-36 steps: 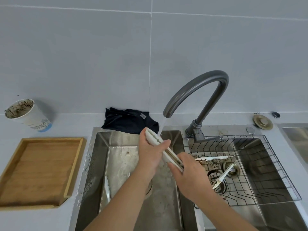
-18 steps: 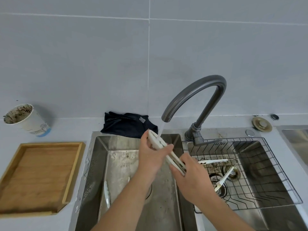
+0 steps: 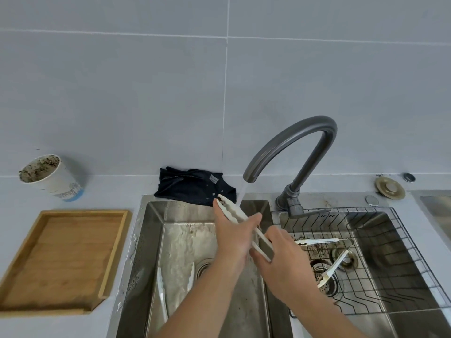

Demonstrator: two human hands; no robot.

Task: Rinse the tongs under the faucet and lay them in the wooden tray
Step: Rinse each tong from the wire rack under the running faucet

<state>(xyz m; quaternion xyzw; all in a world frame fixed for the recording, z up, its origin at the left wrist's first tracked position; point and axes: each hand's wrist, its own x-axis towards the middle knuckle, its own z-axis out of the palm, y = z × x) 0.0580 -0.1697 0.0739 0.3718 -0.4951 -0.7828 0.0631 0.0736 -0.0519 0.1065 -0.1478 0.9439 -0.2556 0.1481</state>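
Over the left basin of a steel double sink [image 3: 151, 240], 2 bare hands hold 1 pair of white tongs [image 3: 240, 217] slanted, tips up and away. The left hand [image 3: 234, 237] is wrapped around the middle of the tongs, thumb across the top. The right hand [image 3: 280, 259] is closed on the handle end, nearer the camera. Water runs from the dark faucet [image 3: 292, 142] and falls just right of the tong tips; whether it touches them is unclear. The wooden tray [image 3: 61, 259] sits on the counter left of the sink. 1 more pair of tongs [image 3: 162, 293] lies on the left basin floor, and others [image 3: 332, 267] rest in a wire rack [image 3: 402, 252] over the right basin. Behind the sink lies a dark cloth [image 3: 192, 186]. A dirty paper cup [image 3: 52, 178] stands behind the tray.
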